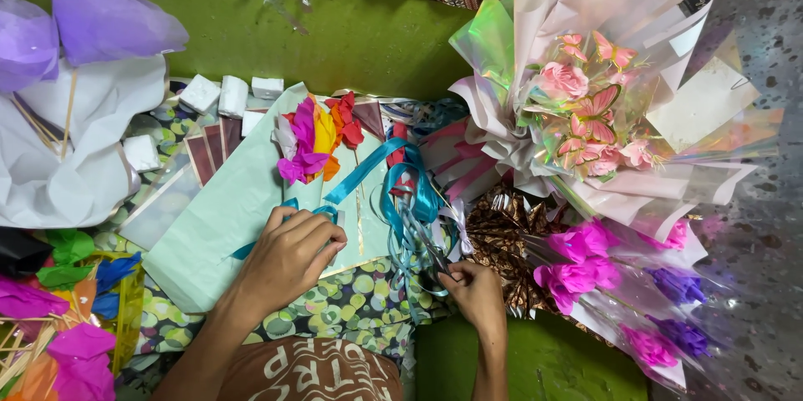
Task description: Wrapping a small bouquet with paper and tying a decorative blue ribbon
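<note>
Right hand is gripping scissors at the blue ribbon; left hand, fisted, is pinning its tail, so a slip could cut crooked.

hands: 2 | wrapped bouquets: 2 | white blocks: 5

There is a single view, taken from a camera worn on the person's head, and it looks almost straight down onto the green floor with the person's own forearms coming in from the bottom edge, the left hand left of centre and the right hand just right of centre. It sits close enough for the hands and the pale green paper sheet to fill the middle of the frame. The wrapped pink bouquet at the upper right and the white paper bundle at the left run off the edges.
</note>
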